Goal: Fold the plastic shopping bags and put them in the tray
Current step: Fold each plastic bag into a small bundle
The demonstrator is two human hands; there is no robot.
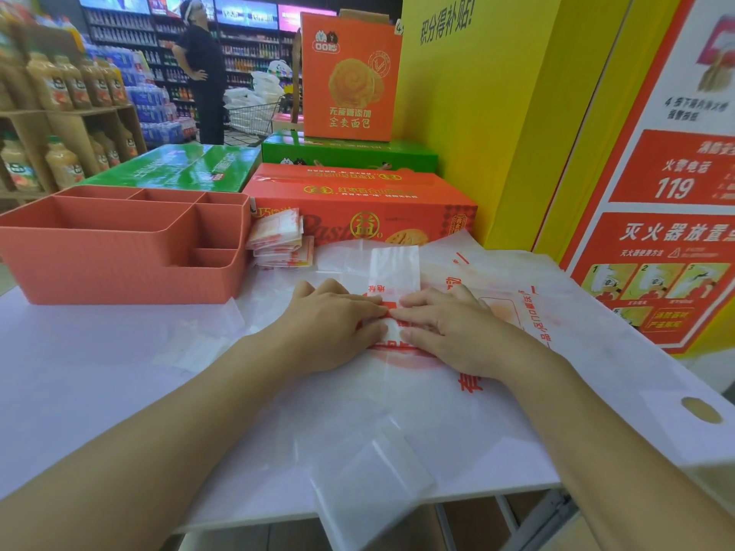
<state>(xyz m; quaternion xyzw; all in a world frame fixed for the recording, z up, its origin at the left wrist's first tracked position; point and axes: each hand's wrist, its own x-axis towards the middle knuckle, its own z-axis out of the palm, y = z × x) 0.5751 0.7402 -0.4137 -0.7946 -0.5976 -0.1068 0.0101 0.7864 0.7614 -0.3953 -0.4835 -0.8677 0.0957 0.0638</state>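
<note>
Pressing down flat with left hand (338, 324) and right hand (449, 330): fingers straight and close together, tips meeting, nothing gripped. Pinned under both palms, a narrow folded strip of thin white plastic shopping bag (395, 272), red-printed, crinkly and half see-through, its free end pointing to 12 o'clock. Beneath that, larger flat white film bags with red lettering (537, 351), spread smooth toward 3 o'clock, with an oval cut-out handle hole (702, 409) near the far corner. All laid on a smooth white tabletop (79, 371). At 6 o'clock, drooping over the table's near edge, a translucent bag flap (358, 491). At 10 o'clock, standing on the table, a salmon-pink ribbed plastic tray (119, 268) with round-cornered compartments. Just beside its right wall, at 11 o'clock, a small stack of folded red-and-white bag packets (278, 242). Behind, at 12 o'clock, a glossy orange cardboard box (358, 200).
</note>
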